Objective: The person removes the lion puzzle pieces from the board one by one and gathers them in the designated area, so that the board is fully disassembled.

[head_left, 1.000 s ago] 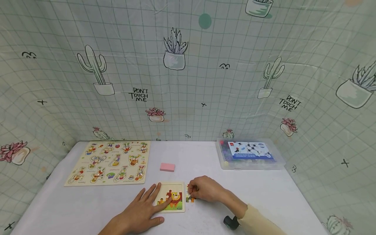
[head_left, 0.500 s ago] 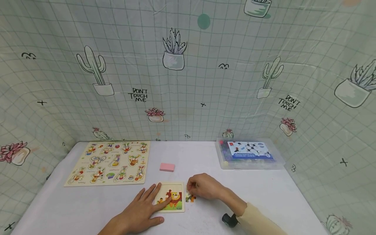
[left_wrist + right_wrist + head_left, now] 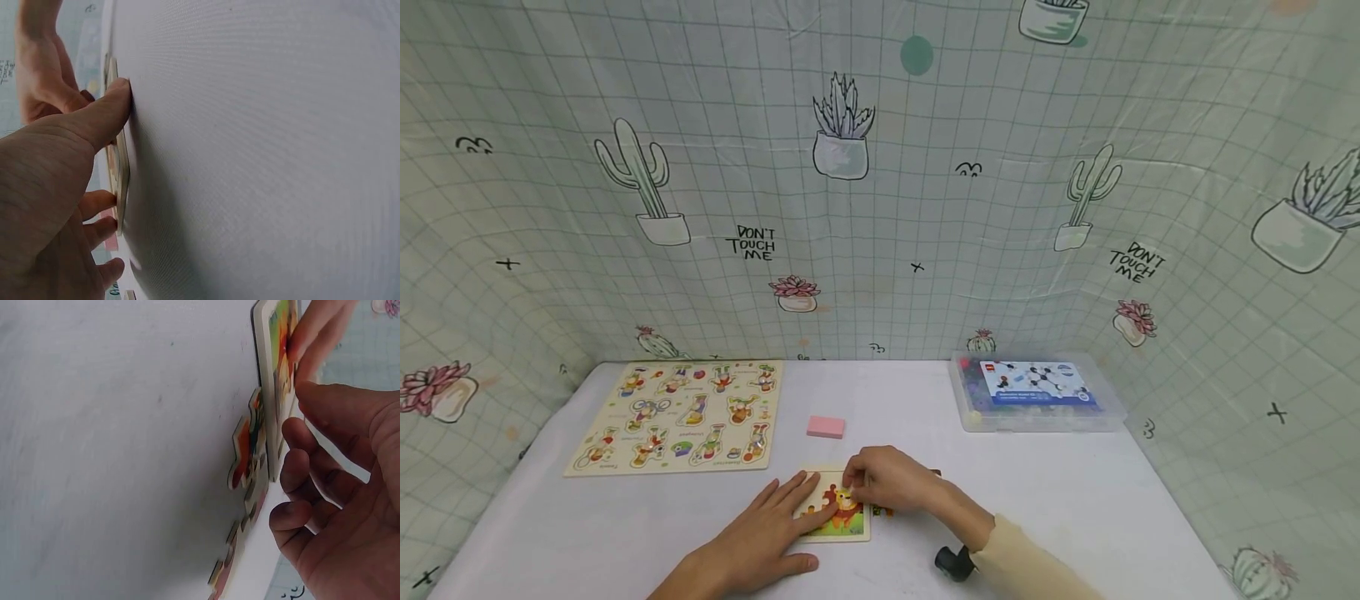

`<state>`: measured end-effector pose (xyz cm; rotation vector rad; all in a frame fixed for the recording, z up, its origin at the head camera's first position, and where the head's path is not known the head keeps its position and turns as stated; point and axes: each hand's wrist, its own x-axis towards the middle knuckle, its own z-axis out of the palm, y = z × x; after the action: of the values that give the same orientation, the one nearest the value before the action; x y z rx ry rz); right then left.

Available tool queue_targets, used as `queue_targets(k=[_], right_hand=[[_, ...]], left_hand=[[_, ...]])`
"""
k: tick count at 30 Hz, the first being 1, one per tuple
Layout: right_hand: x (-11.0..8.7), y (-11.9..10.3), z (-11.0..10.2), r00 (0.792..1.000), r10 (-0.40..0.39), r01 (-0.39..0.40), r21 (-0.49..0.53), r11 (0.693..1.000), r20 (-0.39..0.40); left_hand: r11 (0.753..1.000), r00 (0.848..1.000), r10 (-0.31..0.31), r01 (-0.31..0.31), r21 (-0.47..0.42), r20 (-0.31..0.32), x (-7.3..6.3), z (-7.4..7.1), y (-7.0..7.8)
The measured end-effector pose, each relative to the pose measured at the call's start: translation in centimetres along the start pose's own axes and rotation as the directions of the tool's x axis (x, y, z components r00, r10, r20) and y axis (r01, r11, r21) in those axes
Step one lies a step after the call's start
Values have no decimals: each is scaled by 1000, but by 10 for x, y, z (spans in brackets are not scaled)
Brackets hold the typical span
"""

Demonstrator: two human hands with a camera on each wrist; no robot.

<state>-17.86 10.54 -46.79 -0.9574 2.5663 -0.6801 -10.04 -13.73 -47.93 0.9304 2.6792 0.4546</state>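
A small square wooden jigsaw puzzle tray (image 3: 830,536) with a bear picture lies flat in front of me. My left hand (image 3: 760,533) rests on its left side, fingers spread and one fingertip on the picture. Over the upper right of the tray, my right hand (image 3: 891,479) has thumb and forefinger pinched together on what looks like a puzzle piece, mostly hidden by the fingers. Loose puzzle pieces (image 3: 883,511) lie beside the tray under the right hand; the right wrist view shows several of these jigsaw pieces (image 3: 240,453) along its edge.
A large wooden picture board (image 3: 677,421) lies at the back left. Behind the tray sits a pink block (image 3: 826,427). A clear plastic case (image 3: 1037,396) with a molecular model label stands at the back right. A black cylindrical object (image 3: 953,564) is by the right sleeve.
My right hand has moved left from the loose pieces beside the tray to above the tray's upper right part. The left hand stays on the tray.
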Motion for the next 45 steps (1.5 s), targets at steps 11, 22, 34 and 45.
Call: queue_targets(k=[11,22,34,45], right_hand=[[6,-11,6,999,-35,37,-90,995,26],[9,-10,7,999,-36,38,-73,997,29],[11,-9,8,1000,-14,15,-46,999,16],[10,-7,9,1000,-19,19,-31,999,1]], left_hand=[[1000,1000,20,-20,-7,-7,1,0,0],[998,998,32,-29,-56,57,5,1,7],[1000,998,18,-17,-17,63,8,2,8],[1000,997,25,-25,-3,70,8,5,6]])
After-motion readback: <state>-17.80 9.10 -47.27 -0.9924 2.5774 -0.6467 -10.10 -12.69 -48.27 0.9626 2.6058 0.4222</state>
